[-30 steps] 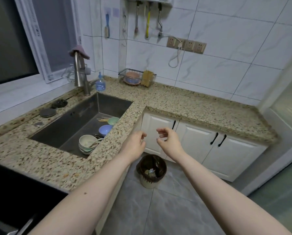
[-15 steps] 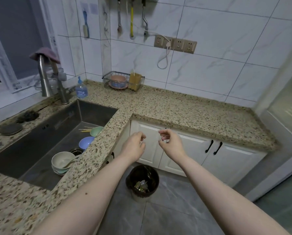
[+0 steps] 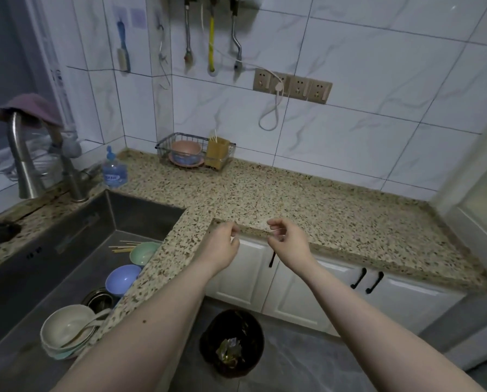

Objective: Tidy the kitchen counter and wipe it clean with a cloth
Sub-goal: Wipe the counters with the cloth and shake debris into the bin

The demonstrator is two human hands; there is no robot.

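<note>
I see both of my hands raised side by side over the inner corner of the speckled worktop [image 3: 307, 205], close together but not touching. My left hand [image 3: 222, 247] has its fingers loosely curled with nothing in them that I can make out. My right hand [image 3: 289, 243] is much the same, fingers bent inward; its fingertips are blurred, so I cannot tell whether thumb and forefinger meet.

The purple cloth [image 3: 29, 108] is draped over the top of the tap [image 3: 22, 162], far left and well apart from both hands; the frame's edge cuts off part of it.

The sink [image 3: 75, 230] holds a green bowl [image 3: 142, 251], a blue bowl [image 3: 123, 278], a stack of pale bowls [image 3: 67, 332] and some chopsticks [image 3: 125, 246]; the worktop's front edge hides part of these dishes. A dark metal vessel between them is mostly hidden.

By the back wall stands a wire rack [image 3: 194, 151] with a pink bowl inside, and near the tap a small blue bottle [image 3: 114, 172]. On the floor between my forearms is a dark bin [image 3: 232, 343]; its contents are too murky to name.
</note>
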